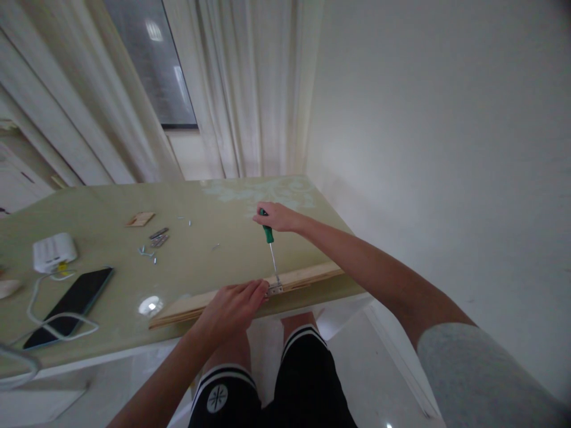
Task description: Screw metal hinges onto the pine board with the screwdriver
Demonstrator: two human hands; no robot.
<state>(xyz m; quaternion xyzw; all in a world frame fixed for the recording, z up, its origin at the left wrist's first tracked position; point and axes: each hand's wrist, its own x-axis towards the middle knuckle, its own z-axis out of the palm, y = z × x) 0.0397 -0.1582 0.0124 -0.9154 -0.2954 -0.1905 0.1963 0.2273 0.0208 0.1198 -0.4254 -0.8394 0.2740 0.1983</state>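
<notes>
My right hand (277, 216) is wrapped round the green handle of a screwdriver (269, 234), held nearly upright. Its metal shaft runs down to a small metal hinge (275, 289) on the edge of a long, thin wooden board (312, 274). Over the board lies my left hand (236, 303), closed on it, with thumb and fingertips at the hinge's left end. The board rests along the table's front edge, slightly slanted, and seems made of more than one layer. The screwdriver's tip meets the hinge area; whether a screw sits under it is too small to tell.
On the table (196, 202) lie several metal hinges (159, 238), loose screws (145, 251) and a small wooden piece (140, 219). At the left are a white power adapter (54, 252), a phone (71, 306) and a white cable (75, 333). A wall (437, 148) bounds the right side.
</notes>
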